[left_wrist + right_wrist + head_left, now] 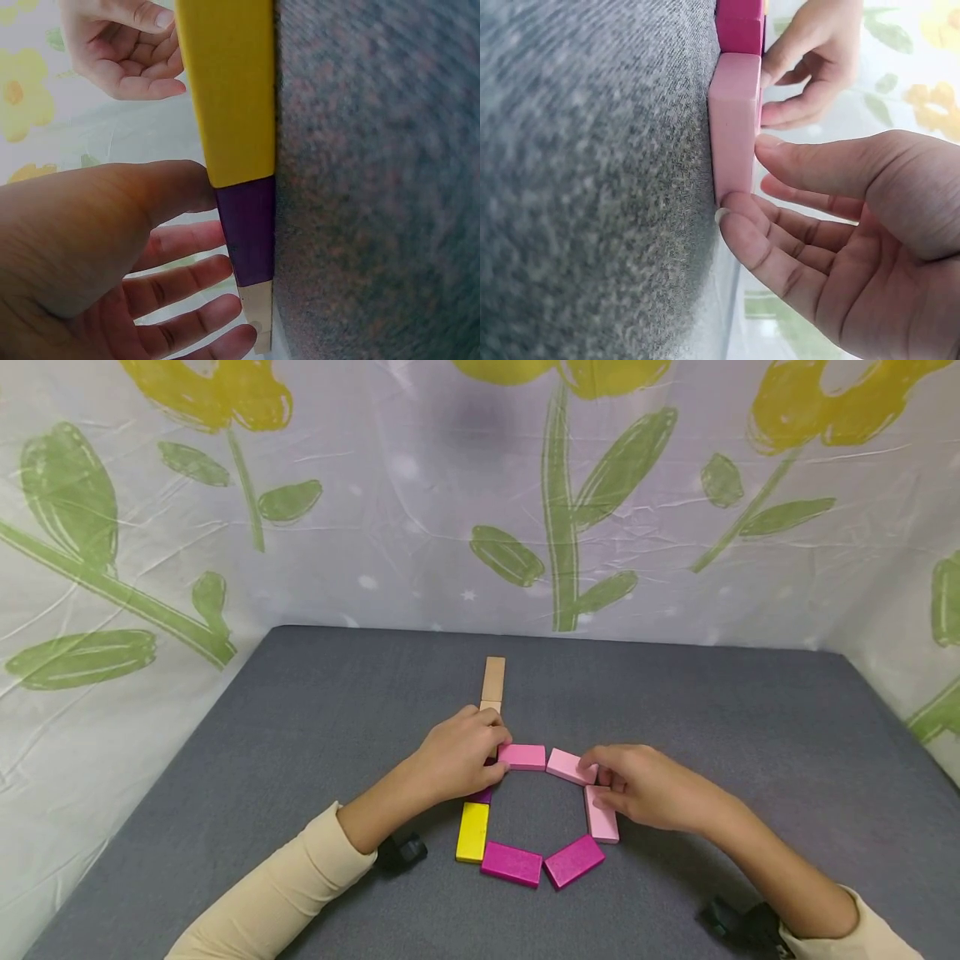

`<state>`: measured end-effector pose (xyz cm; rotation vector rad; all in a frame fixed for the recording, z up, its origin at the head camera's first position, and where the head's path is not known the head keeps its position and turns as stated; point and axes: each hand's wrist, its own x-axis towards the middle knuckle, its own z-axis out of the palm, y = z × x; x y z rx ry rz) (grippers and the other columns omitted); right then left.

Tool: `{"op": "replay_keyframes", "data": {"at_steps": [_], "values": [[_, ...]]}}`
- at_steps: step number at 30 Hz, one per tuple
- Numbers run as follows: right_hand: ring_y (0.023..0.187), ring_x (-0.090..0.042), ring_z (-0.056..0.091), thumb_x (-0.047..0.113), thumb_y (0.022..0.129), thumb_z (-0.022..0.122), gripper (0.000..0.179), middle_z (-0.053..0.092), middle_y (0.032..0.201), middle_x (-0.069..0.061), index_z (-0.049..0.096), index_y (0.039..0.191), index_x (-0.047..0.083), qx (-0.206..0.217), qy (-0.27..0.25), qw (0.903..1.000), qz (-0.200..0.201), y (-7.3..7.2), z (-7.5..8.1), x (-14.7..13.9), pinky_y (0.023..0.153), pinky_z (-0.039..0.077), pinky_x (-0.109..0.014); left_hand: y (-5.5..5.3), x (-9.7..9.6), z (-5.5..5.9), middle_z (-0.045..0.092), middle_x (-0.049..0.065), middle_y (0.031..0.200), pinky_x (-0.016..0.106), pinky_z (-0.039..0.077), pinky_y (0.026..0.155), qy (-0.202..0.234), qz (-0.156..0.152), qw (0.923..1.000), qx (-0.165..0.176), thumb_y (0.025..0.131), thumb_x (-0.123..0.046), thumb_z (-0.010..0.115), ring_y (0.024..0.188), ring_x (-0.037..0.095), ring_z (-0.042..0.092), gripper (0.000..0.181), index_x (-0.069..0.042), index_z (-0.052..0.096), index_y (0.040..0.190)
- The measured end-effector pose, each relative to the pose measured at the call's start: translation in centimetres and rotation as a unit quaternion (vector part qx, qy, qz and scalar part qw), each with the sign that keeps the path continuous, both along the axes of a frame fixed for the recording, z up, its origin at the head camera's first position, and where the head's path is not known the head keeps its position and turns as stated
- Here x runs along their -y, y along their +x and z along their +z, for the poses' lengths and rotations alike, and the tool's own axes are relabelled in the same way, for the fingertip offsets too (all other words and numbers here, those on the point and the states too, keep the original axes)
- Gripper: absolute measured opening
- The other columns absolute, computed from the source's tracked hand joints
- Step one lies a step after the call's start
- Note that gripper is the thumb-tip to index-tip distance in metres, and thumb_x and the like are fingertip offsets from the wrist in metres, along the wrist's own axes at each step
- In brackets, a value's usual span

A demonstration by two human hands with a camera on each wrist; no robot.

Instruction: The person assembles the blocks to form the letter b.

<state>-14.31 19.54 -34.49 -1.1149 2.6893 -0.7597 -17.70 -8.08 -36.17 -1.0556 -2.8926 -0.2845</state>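
Several coloured wooden blocks lie in a ring on the grey cloth. The thumb and index finger of my left hand pinch the left end of the pink block at the ring's top. Partly behind that hand is a purple block, with a yellow block in line with it. My right hand has its fingertips round the right end of a light pink block. Its thumb is by the top of another light pink block. Two magenta blocks form the near side.
A row of natural wood blocks runs away from the ring's upper left, partly hidden by the left hand. Grey cloth covers the table. Behind hangs a flower-printed curtain. A dark wrist device sits under the right forearm.
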Motion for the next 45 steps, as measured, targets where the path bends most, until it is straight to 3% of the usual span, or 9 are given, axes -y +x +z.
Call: {"op": "replay_keyframes", "data": {"at_steps": [27,36,45], "values": [[0.071,-0.007,0.052,0.0,0.086,0.076,0.021,0.055,0.081,0.01,0.07,0.105,0.004,-0.022,0.002,0.9997,0.011,0.15,-0.47,0.23,0.059,0.046,-0.023,0.03,-0.09,-0.31,0.064,0.005,0.11,0.029,0.051,0.076,0.015,0.008,0.9998,-0.012,0.088,-0.021,0.072,0.094,0.02,0.053,0.025,-0.01,0.076,0.11],[0.068,-0.005,0.051,-0.002,0.085,0.076,0.022,0.055,0.076,0.01,0.07,0.106,0.004,0.011,-0.027,0.9996,-0.003,-0.46,-0.7,-0.13,0.058,0.047,-0.024,0.01,-0.27,-0.27,0.064,0.004,0.112,0.029,0.05,0.077,0.002,0.014,0.9999,-0.009,0.09,-0.026,0.071,0.096,0.02,0.052,0.028,-0.01,0.075,0.113],[0.064,-0.005,0.05,0.001,0.088,0.074,0.024,0.057,0.078,0.009,0.067,0.111,0.005,0.06,-0.04,0.9973,-0.013,-0.78,-0.63,-0.4,0.057,0.045,-0.025,0.07,-0.12,-0.22,0.064,0.004,0.107,0.029,0.051,0.075,0.008,0.017,0.9998,-0.01,0.089,-0.025,0.072,0.093,0.02,0.052,0.022,-0.011,0.075,0.106]]}}
